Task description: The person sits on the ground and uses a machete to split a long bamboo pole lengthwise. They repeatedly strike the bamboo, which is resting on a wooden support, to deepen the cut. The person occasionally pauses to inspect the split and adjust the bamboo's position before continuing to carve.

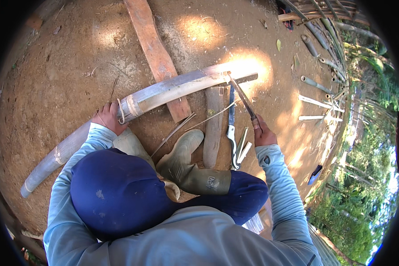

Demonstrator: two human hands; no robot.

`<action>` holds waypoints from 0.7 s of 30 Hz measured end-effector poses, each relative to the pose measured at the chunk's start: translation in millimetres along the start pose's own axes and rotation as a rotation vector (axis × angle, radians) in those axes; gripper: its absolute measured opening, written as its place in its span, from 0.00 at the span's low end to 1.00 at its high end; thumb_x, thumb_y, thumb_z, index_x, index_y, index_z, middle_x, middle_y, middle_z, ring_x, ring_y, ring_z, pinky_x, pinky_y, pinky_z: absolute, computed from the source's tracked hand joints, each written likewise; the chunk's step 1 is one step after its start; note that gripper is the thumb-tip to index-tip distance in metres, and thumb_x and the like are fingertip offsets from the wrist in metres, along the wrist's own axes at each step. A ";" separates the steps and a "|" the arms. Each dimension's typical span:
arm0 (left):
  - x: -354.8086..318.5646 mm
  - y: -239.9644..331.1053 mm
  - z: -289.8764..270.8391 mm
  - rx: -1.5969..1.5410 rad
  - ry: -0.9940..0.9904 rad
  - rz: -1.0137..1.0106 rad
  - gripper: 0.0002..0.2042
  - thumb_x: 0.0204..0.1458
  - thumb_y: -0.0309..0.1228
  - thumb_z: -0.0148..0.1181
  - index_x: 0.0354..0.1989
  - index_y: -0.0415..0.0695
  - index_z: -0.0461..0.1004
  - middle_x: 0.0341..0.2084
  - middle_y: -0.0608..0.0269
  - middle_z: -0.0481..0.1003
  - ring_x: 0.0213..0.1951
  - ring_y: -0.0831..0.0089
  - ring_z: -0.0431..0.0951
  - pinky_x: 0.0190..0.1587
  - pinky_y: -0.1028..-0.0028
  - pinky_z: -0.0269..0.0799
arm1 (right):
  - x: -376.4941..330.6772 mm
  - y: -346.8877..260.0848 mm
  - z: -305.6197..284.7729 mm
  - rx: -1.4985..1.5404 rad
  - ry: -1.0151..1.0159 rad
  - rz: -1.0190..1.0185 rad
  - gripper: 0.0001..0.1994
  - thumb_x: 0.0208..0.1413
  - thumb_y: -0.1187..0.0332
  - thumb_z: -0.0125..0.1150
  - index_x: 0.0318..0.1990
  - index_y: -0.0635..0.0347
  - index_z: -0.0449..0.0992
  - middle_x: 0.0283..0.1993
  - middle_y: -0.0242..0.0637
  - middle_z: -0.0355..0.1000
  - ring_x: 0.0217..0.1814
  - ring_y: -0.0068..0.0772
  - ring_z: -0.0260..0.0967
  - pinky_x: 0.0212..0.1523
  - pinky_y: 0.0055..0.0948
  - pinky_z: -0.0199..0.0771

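A long, thick bamboo pole (pixel 162 94) lies slantwise in front of me, its far end split or cut open in bright sunlight. My left hand (pixel 109 118) is closed around the pole beside a pale node and a thin loop (pixel 120 111). In my right hand (pixel 264 131) is the handle of a long knife (pixel 244 97). Its narrow blade reaches up to the pole, the tip at the cut far end. Glare washes out part of that end. Below the blade, a saw (pixel 231 133) with a white and black handle rests on the ground.
A reddish wooden plank (pixel 153 48) passes under the pole. Near my boots (pixel 181 153) lie a short log (pixel 213 128), thin bamboo strips (pixel 175 131) and split pieces (pixel 244 150). Several cut bamboo lengths (pixel 314 83) are scattered at the right. A dark blue object (pixel 314 174) sits near the greenery.
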State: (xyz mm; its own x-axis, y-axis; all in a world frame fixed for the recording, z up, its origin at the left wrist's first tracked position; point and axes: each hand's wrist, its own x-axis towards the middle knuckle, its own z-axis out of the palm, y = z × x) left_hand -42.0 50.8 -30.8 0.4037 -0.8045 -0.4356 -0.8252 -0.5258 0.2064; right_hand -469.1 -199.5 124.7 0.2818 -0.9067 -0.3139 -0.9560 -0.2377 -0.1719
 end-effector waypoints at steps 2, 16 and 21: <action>-0.1 -2.8 3.9 -0.003 0.017 0.003 0.42 0.40 0.47 0.73 0.64 0.42 0.64 0.54 0.47 0.74 0.55 0.49 0.77 0.59 0.53 0.73 | -1.5 -1.1 0.3 -0.039 -0.030 0.037 0.21 0.68 0.54 0.50 0.67 0.41 0.69 0.49 0.58 0.77 0.52 0.62 0.75 0.51 0.48 0.78; 4.3 1.3 -5.0 -0.026 -0.045 -0.021 0.43 0.37 0.49 0.75 0.64 0.45 0.64 0.53 0.48 0.74 0.52 0.50 0.79 0.55 0.54 0.75 | 44.2 -3.9 -5.1 -0.006 -0.126 0.005 0.23 0.67 0.57 0.54 0.68 0.46 0.68 0.61 0.51 0.73 0.65 0.53 0.70 0.64 0.40 0.70; -0.2 0.7 -7.6 0.003 -0.049 -0.004 0.45 0.37 0.50 0.75 0.65 0.43 0.64 0.53 0.47 0.73 0.53 0.49 0.78 0.57 0.57 0.75 | 8.5 13.3 1.3 -0.022 -0.119 0.069 0.23 0.67 0.57 0.54 0.68 0.49 0.68 0.61 0.54 0.72 0.65 0.55 0.69 0.65 0.39 0.70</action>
State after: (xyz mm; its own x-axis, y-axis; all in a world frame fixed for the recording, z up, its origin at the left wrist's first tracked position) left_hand -39.7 48.5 -24.0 0.3876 -0.7878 -0.4787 -0.8246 -0.5285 0.2020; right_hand -479.4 -209.9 118.6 0.2218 -0.8736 -0.4333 -0.9746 -0.1850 -0.1258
